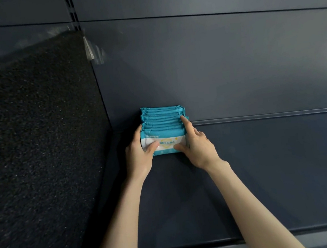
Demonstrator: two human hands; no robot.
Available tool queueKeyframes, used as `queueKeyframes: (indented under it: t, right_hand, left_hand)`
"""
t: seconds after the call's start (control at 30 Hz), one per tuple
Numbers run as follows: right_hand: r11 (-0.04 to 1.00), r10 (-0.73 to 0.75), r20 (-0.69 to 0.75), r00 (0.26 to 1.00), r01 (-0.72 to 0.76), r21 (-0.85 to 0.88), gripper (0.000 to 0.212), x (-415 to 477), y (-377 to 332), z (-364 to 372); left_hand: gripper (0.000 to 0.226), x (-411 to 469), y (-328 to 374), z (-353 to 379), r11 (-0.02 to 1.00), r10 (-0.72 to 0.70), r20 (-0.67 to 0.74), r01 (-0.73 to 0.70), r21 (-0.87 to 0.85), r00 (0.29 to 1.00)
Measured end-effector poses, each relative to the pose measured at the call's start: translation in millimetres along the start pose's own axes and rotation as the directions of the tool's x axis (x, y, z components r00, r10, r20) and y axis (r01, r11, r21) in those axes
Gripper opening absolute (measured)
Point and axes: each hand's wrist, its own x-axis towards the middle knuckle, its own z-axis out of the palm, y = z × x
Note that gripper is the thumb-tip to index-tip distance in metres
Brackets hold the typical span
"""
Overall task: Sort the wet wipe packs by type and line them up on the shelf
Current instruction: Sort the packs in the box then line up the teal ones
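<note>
The row of wet wipe packs stands on edge on the dark shelf, running from the back panel toward the person, with the front pack facing out. The left hand wraps the row's left end with its thumb on the front pack. The right hand clamps the right end, thumb on the front face and index finger stretched along the pack ends.

The packs look soft and slippery. If the squeeze eases unevenly, I judge the front ones could flop forward or the row could fan out. A harder squeeze might buckle the middle packs upward. Several rear packs already sit slightly offset.

Counted: one row, roughly a dozen packs, though overlapping edges prevent an exact count. All appear teal and of one type. Two hands, one shelf, and one dark rough-textured panel at the left.
</note>
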Motion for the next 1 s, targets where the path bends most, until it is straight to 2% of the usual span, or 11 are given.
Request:
queueKeyframes:
  t: [0.13, 0.23, 0.37, 0.53, 0.67, 0.8, 0.9, 1.0]
  right_hand:
    - [1.000, 0.003, -0.022, 1.000, -0.003, -0.030, 0.086, -3.9, -4.5, -3.6]
    - [1.000, 0.008, -0.048, 0.999, -0.009, -0.020, 0.085, -11.3, -9.3, -9.9]
    - [0.999, -0.008, -0.162, 0.987, 0.000, -0.048, 0.065, -33.9, -14.9, -33.0]
    - [0.996, -0.006, -0.324, 0.946, -0.022, -0.083, 0.049, -82.2, -9.0, -66.4]
    - [0.992, 0.026, -0.455, 0.890, -0.080, -0.100, 0.042, -135.5, 15.7, -85.3]
    - [0.982, 0.092, -0.563, 0.821, -0.169, -0.085, 0.035, -205.1, 55.2, -99.3]
    - [0.966, 0.160, -0.591, 0.790, -0.250, -0.072, 0.030, -276.1, 89.3, -105.7]
    - [0.936, 0.237, -0.591, 0.771, -0.344, -0.072, 0.027, -357.4, 124.3, -110.1]
  left_hand:
    - [0.067, -2.6, 10.2, -3.5, 0.999, -0.013, -0.013, 0.013, 0.050, 1.000]
    - [0.073, -7.5, 17.5, -6.0, 0.989, 0.034, -0.027, -0.030, 0.145, 0.999]
    - [0.062, -14.1, 27.9, -9.2, 0.942, 0.205, -0.035, -0.187, 0.280, 0.978]
    - [0.044, -39.2, 69.6, -4.2, 0.895, 0.395, -0.010, -0.382, 0.229, 0.919]
    - [0.037, -73.4, 104.2, 17.0, 0.876, 0.453, 0.092, -0.462, 0.141, 0.887]
    - [0.039, -130.5, 130.5, 49.9, 0.822, 0.541, 0.229, -0.566, 0.058, 0.809]
    - [0.042, -192.6, 142.3, 79.6, 0.806, 0.556, 0.362, -0.591, -0.015, 0.748]
    - [0.043, -264.7, 151.0, 113.3, 0.823, 0.531, 0.495, -0.558, -0.108, 0.687]
